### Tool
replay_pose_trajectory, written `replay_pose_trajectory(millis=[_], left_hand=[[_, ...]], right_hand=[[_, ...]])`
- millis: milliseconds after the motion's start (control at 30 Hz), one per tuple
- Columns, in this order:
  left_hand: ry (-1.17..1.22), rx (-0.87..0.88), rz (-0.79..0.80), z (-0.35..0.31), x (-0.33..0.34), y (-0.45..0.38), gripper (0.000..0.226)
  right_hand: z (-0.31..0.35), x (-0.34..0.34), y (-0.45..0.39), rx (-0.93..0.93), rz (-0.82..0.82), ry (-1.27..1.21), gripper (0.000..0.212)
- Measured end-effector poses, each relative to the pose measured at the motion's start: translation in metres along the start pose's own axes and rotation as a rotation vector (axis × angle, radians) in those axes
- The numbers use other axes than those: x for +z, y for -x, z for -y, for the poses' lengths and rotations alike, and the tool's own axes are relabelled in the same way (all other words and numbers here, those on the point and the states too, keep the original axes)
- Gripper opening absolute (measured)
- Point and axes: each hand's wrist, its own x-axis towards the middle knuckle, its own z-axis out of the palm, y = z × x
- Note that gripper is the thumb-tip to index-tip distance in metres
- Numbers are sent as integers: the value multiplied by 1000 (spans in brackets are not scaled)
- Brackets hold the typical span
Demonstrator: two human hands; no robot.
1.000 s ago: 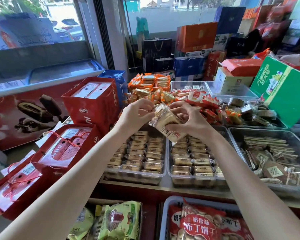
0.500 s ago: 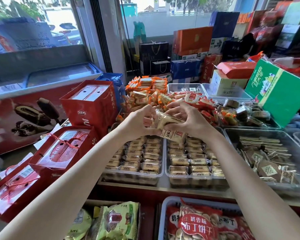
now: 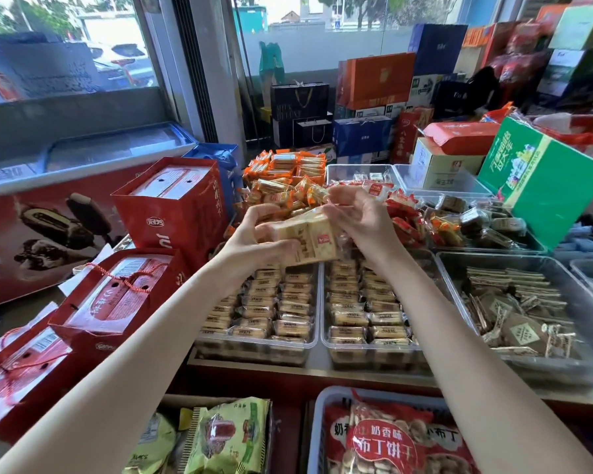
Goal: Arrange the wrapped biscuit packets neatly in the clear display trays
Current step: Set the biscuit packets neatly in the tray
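now the left hand [image 3: 254, 239] grips a packet [image 3: 308, 239] above the trays [image 3: 317, 302]; the right hand [image 3: 363, 217] pinches its wrapper. next, probably lowering it flat into a row.

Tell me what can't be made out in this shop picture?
Head view only:
- Biscuit packets held in both hands: count unclear, left hand and right hand cover them.
- Far rows of the left tray: hidden behind the hands.
- Tray labels: too small.

Daylight is pouring in through the windows [image 3: 322, 25] behind, keeping everything bright and evenly lit with only soft shadows. The wide lens is bending the edges, the far right boxes [image 3: 562, 63] are smearing, and the whole picture is looking slightly soft.
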Motion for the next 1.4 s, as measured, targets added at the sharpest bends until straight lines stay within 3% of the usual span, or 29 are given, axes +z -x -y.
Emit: replay_pose_trajectory(millis=[67,200,300,433,600,733,1067,1267,1400], left_hand=[[-105,7,1,-7,0,-1,80],[-209,16,-59,-2,4,-13,53],[-427,-74,-178,39,9,-30,36],[-638,-240,-321,83,0,-33,29],[-465,-394,-286,133,-16,-21,32],[-410,-406,-219,133,-17,-28,31],[-439,-454,-208,146,-33,-18,32],[-317,-471,-182,151,-32,-13,33],[-200,-442,-162,141,-34,-15,31]], right_hand=[[2,3,-5,-95,-7,165,50],[-20,13,-18,-122,-128,201,23],[-57,30,-25,0,-113,383,14],[-98,12,-17,274,-59,382,18],[-128,7,4,370,73,386,16],[-128,25,0,368,226,431,21],[-139,43,4,424,332,351,22],[-141,47,6,444,262,319,20],[-141,44,4,451,273,433,23]])
